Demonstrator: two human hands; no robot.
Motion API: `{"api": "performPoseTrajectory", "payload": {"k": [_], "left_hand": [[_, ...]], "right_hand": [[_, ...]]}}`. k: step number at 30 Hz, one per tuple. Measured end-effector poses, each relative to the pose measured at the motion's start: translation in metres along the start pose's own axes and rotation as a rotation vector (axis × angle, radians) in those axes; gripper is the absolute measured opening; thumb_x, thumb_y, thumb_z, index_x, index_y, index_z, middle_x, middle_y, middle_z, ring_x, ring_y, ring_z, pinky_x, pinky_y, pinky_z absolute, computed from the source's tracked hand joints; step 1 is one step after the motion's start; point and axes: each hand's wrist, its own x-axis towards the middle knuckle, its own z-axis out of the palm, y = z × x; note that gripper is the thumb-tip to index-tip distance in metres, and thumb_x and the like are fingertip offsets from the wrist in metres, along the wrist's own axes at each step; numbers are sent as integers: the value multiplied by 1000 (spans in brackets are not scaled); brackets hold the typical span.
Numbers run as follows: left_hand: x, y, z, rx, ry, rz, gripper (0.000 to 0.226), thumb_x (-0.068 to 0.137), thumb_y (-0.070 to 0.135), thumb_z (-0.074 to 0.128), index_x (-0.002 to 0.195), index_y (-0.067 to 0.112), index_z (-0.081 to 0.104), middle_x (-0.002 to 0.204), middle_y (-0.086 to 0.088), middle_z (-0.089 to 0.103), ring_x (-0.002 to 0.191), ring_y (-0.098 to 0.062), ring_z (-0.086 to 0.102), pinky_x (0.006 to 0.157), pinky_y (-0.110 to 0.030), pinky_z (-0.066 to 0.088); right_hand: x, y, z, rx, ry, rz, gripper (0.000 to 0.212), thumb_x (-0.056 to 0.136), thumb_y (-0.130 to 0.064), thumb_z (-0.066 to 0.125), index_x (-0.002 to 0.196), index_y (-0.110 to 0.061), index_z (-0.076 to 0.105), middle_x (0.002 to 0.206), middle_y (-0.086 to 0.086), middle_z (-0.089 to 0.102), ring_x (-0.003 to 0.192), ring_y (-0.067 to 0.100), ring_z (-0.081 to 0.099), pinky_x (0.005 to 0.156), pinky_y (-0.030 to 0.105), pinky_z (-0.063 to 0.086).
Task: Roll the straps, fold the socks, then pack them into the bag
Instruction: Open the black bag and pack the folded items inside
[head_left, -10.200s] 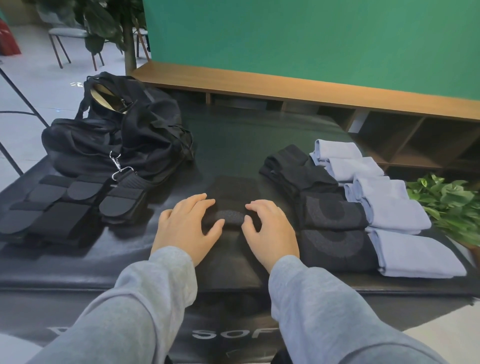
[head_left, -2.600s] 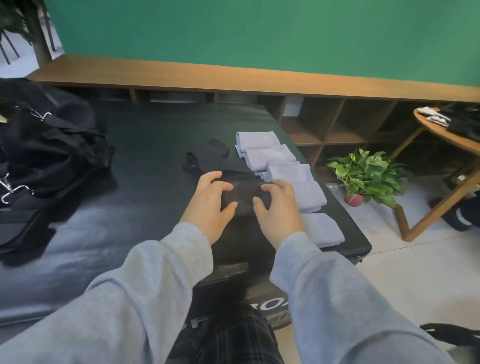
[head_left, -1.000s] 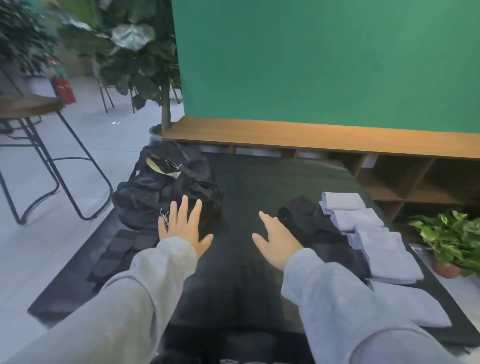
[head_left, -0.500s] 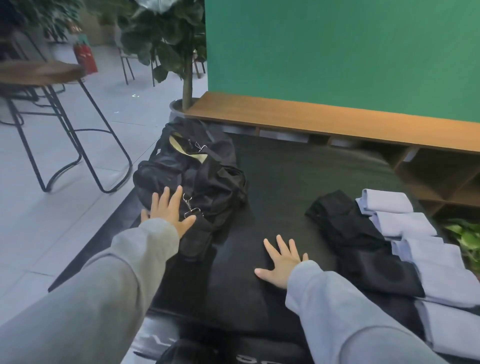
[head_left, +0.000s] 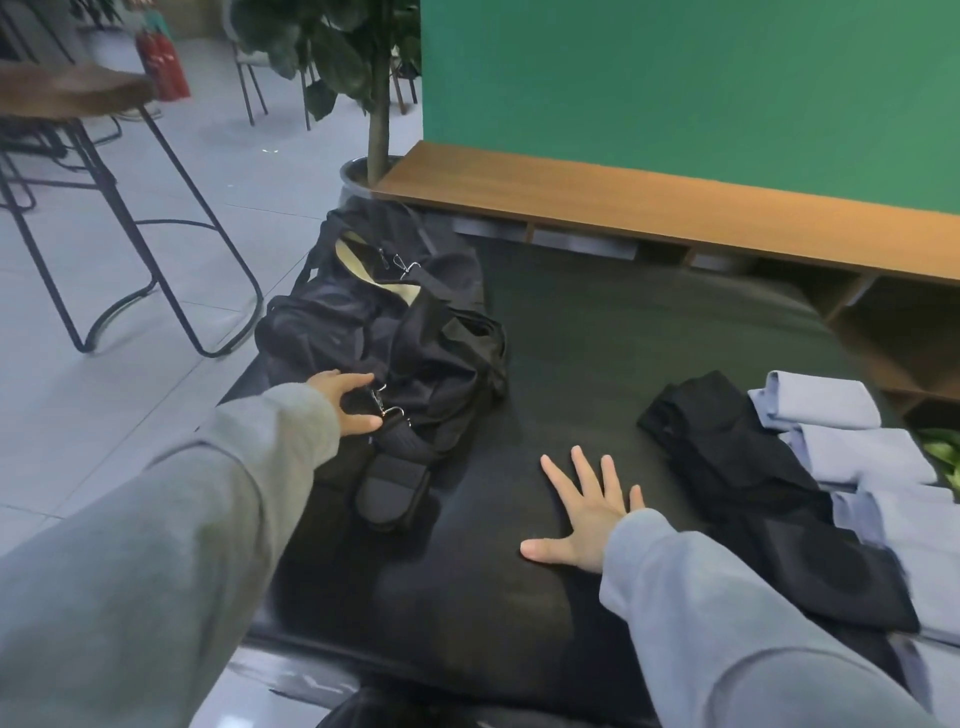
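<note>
A black duffel bag (head_left: 384, 322) lies unzipped at the left end of the black mat (head_left: 597, 332). Its shoulder strap (head_left: 395, 483), with a padded section and metal clips, runs from the bag toward me. My left hand (head_left: 345, 402) reaches to the strap's end, thumb and fingers pinched around the webbing beside a clip. My right hand (head_left: 587, 514) rests flat on the mat with its fingers spread and nothing in it. To the right, folded black socks (head_left: 737, 467) lie in a row, with folded light blue socks (head_left: 831, 410) beside them.
A wooden bench shelf (head_left: 649, 208) runs along the green wall behind the mat. A potted tree (head_left: 363, 93) stands at the shelf's left end. A black metal stool (head_left: 104, 208) stands on the tiled floor to the left. Green leaves (head_left: 943, 452) show at the right edge.
My left hand has dropped from above the bag onto the strap end and closed around it. My right hand stays flat on the mat. The view has shifted slightly left.
</note>
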Motion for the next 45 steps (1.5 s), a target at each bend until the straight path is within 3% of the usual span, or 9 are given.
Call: {"api": "performPoseTrajectory", "payload": {"k": [4, 8, 12, 18, 29, 34, 38, 41, 45], "left_hand": [[11, 9, -5, -108, -26, 17, 86, 77, 30, 75, 146, 31, 24, 148, -5, 35, 136, -23, 34, 111, -30, 25], [25, 28, -4, -154, -15, 45, 79, 77, 29, 76, 143, 34, 32, 136, -1, 50, 124, -21, 47, 97, -20, 30], [43, 46, -2, 63, 54, 16, 75, 77, 38, 74, 141, 30, 36, 133, -11, 47, 120, -29, 48, 102, -33, 38], [62, 76, 6, 239, 133, 95, 49, 89, 25, 61, 134, 14, 48, 130, -11, 44, 117, -30, 49, 99, -32, 37], [39, 144, 39, -11, 268, 365, 32, 93, 11, 51, 124, 11, 59, 119, -8, 53, 114, -25, 51, 98, -22, 32], [10, 158, 42, -149, 295, 439, 31, 93, 5, 48, 120, 10, 62, 103, -5, 53, 102, -24, 54, 83, -13, 30], [-11, 168, 45, -240, 320, 477, 28, 94, 7, 48, 117, 10, 64, 93, 2, 50, 90, -15, 51, 78, -11, 31], [-25, 173, 50, -305, 342, 493, 27, 94, 6, 48, 116, 9, 65, 88, 2, 49, 85, -15, 50, 77, -13, 33], [-38, 178, 57, -371, 333, 480, 28, 94, 3, 48, 114, 9, 65, 83, 1, 49, 84, -17, 51, 73, -14, 31]], "right_hand": [[7, 0, -4, -5, -7, 0, 109, 70, -76, 56, 142, -48, -20, 151, -9, -33, 139, 26, -31, 115, 54, -7], [13, 1, -7, -2, -5, 4, 110, 69, -76, 57, 142, -48, -20, 151, -9, -33, 139, 27, -31, 114, 55, -7], [17, 3, -8, 0, 2, -3, 111, 68, -76, 58, 142, -49, -20, 152, -9, -33, 139, 27, -32, 114, 55, -7], [18, 3, -8, -4, 7, -22, 112, 68, -76, 58, 142, -48, -21, 151, -8, -34, 139, 28, -32, 113, 56, -9], [17, 10, -9, 113, 57, -89, 109, 71, -70, 62, 146, -44, -13, 154, -10, -28, 139, 25, -31, 112, 54, -11], [3, 19, -12, 545, 197, -80, 103, 81, -45, 67, 151, -28, -6, 158, -12, -8, 145, 15, -12, 116, 41, -5], [-14, 39, -19, 851, 425, -13, 58, 93, -16, 54, 146, -20, 30, 152, -8, 28, 138, 14, 31, 110, 23, 25], [-23, 61, -33, 520, 699, 41, 39, 93, -6, 44, 128, -19, 55, 140, -6, 42, 131, 14, 37, 104, 22, 30], [-18, 90, -49, -58, 570, 69, 48, 92, -21, 46, 139, -32, 40, 159, -6, 3, 146, 22, -7, 117, 42, 2]]}}
